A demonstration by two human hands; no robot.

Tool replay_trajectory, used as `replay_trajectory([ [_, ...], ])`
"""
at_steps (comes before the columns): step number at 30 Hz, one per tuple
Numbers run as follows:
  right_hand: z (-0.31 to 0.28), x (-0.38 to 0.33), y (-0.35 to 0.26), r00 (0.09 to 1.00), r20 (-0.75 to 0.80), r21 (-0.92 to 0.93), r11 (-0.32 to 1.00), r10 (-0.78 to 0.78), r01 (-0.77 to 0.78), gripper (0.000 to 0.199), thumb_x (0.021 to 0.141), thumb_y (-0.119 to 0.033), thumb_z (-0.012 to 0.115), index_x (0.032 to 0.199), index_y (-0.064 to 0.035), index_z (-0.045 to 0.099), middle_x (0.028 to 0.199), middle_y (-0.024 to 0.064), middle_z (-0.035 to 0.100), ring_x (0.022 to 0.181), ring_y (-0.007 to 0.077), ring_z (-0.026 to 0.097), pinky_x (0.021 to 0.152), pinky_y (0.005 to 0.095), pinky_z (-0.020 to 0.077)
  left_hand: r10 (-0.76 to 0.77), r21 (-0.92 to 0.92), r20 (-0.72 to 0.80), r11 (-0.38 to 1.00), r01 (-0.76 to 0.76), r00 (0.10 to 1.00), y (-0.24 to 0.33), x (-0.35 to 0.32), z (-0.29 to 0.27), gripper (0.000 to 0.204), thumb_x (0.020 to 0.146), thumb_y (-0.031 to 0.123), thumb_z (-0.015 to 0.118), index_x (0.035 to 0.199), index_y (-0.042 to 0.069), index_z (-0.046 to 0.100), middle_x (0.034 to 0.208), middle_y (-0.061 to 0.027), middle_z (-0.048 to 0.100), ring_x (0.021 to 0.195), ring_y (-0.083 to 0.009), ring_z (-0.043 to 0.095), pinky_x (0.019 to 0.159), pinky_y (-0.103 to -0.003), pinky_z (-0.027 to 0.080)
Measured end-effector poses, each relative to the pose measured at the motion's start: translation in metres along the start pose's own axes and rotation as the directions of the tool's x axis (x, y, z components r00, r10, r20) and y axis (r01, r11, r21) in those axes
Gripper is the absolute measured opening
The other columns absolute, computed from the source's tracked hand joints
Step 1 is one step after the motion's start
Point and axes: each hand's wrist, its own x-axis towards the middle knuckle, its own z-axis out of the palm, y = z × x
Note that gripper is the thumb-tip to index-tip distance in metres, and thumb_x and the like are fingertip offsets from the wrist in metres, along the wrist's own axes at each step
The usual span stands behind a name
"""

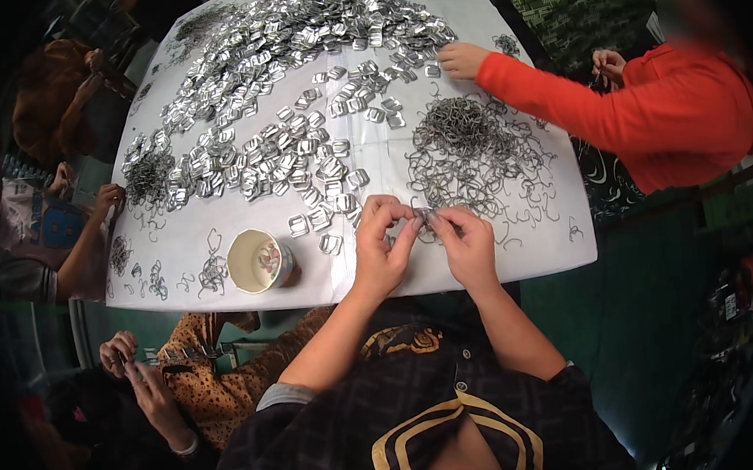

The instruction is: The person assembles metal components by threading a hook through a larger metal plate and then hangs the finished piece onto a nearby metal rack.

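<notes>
Both hands met over the counter's (533,255) near edge.
Left hand (381,254) and right hand (465,248) curled, fingers pinched shut on one small wire clip (422,218) between them.

Between your fingertips sits a small silvery metal clip (421,219), pinched from both sides and held just above the white table covering, near the table's front edge. It is mostly hidden by your fingers, so its exact shape cannot be told. Just behind it spreads a loose tangle of thin grey wire hooks (466,148), heaped at the middle and thinning out to scattered single pieces toward the edge.
</notes>
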Motion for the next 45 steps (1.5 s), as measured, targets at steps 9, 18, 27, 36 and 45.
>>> replay_trajectory([
  [9,-0.022,0.011,0.003,0.965,0.113,-0.317,0.912,-0.236,0.260,0.011,0.079,-0.013,0.072,0.084,-0.0043,0.070,0.071,0.0063,0.059,0.072,0.0239,0.054,0.069,0.0351,0.0416,-0.107,-0.448,-0.025,0.890,0.084,0.994,0.005,0.014,-0.002,0.006,0.095,0.001,0.054,0.098,0.001,0.050,0.100,-0.0070,0.061,0.088,-0.0096,0.056,0.079,-0.023,0.046],
  [18,-0.018,-0.041,0.027,0.922,0.349,-0.648,0.667,-0.170,0.368,0.022,0.075,-0.014,0.072,0.096,-0.0101,0.070,0.079,0.0027,0.052,0.083,0.0230,0.050,0.074,0.0371,0.0374,-0.148,-0.287,-0.079,0.950,0.120,0.986,-0.007,0.005,-0.028,0.007,0.093,0.001,0.057,0.097,0.000,0.051,0.100,-0.0072,0.061,0.088,-0.0090,0.057,0.079,-0.022,0.046],
  [27,0.021,0.004,0.022,0.895,0.331,-0.632,0.635,-0.297,0.445,0.026,0.079,-0.016,0.069,0.103,-0.0083,0.066,0.084,0.0048,0.054,0.089,0.0231,0.051,0.077,0.0364,0.0386,-0.115,-0.279,-0.107,0.957,0.081,0.988,-0.003,0.004,-0.037,0.007,0.093,-0.001,0.057,0.096,0.000,0.051,0.101,-0.0088,0.061,0.089,-0.0099,0.057,0.081,-0.023,0.046],
  [36,0.038,0.034,0.040,0.948,0.233,-0.450,0.839,-0.219,0.304,0.014,0.079,-0.014,0.071,0.086,-0.0041,0.064,0.084,0.0067,0.058,0.081,0.0202,0.059,0.072,0.0340,0.0460,-0.118,-0.169,-0.022,0.979,0.113,0.993,-0.004,-0.006,-0.045,0.007,0.091,-0.002,0.058,0.095,-0.001,0.052,0.098,-0.0094,0.062,0.087,-0.0118,0.058,0.079,-0.025,0.047],
  [45,-0.038,0.023,-0.025,0.921,0.291,0.308,0.886,0.260,-0.348,0.018,0.084,0.003,0.065,0.102,0.0040,0.062,0.083,0.0044,0.064,0.071,0.0076,0.061,0.063,0.0202,0.0504,0.162,0.144,0.345,0.964,-0.222,0.925,0.021,0.009,-0.007,0.017,0.079,-0.008,0.060,0.092,0.001,0.054,0.084,-0.0148,0.056,0.076,-0.0330,0.056,0.067,-0.038,0.046],
])
